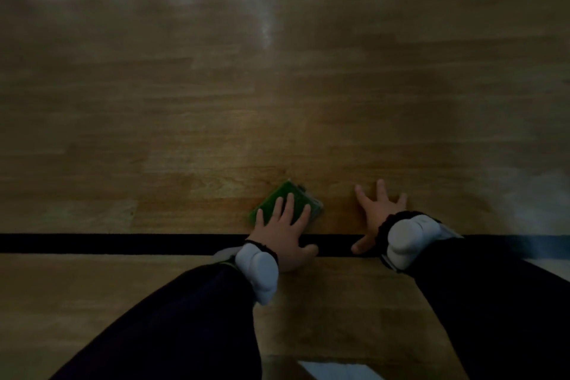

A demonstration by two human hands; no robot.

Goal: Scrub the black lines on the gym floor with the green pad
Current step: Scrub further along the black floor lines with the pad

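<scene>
— Pressing flat, the left hand [285,233] has straight fingers on the pad [285,202], just beyond the line [123,244].
— And the right hand [374,219]?
— Fingers splayed on the floor [277,102], thumb touching the line.

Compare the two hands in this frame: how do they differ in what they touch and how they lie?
The left hand presses straight fingers on the green pad; the right hand lies spread on bare floor, holding nothing. The left thumb lies on the black line; the right thumb touches it. Both are flat, with white wrist devices and dark sleeves.
</scene>
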